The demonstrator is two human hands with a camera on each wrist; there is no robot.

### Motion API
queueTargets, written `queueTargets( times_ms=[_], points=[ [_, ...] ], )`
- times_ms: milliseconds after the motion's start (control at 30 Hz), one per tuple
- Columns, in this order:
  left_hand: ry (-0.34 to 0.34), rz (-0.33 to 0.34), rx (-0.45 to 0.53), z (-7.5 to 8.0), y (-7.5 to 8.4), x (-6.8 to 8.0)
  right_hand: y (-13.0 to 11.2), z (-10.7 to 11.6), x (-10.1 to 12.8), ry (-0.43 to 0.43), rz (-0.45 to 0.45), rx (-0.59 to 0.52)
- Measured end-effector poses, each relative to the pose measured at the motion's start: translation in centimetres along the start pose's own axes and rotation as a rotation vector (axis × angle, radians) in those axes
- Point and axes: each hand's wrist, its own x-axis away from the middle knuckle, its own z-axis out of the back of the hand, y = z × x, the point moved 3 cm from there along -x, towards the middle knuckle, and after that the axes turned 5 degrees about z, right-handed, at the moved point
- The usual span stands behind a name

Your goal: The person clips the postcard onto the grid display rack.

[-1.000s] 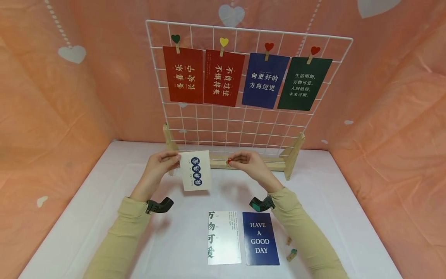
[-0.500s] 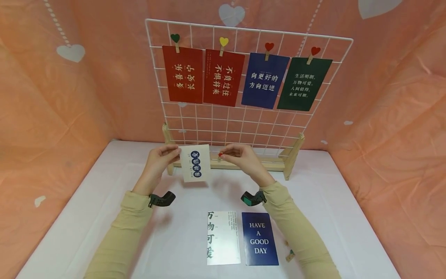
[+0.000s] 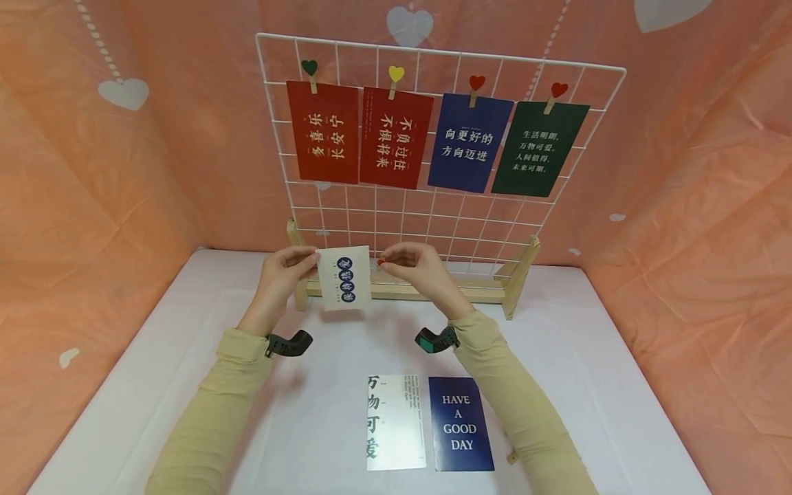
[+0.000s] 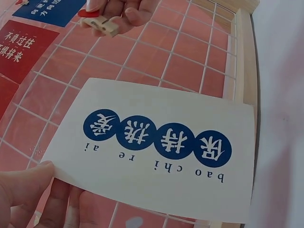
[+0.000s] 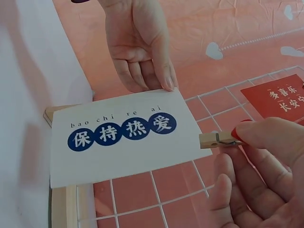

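Observation:
My left hand pinches a white card by its upper left corner, between thumb and fingers. Blue circles with white characters run along the card, with small letters beside them. Just right of the card, my right hand pinches a small wooden clothespin with a red heart on it. In the right wrist view the clothespin's tip overlaps the card's edge. Both hands are in front of the lower part of a white wire grid, below the hung cards.
On the grid hang two red cards, a blue card and a green card, each under a heart clothespin. A white printed card and a dark blue card lie on the table, near a loose clothespin partly behind the right sleeve.
Both hands have risen and moved forward toward the grid, the left with the white card. The right hand has also moved left, bringing the clothespin close to the card.

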Motion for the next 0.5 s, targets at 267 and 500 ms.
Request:
queueTargets(
  times_ms=[267,500],
  points=[
    [0.024,-0.035,0.016,-0.4,0.8,-0.9,-0.4,-0.1,-1.4,0.030,0.047,0.002],
    [0.031,-0.054,0.019,-0.5,1.3,-1.4,-0.9,0.0,-2.3,0.037,0.073,-0.012]
  ],
)
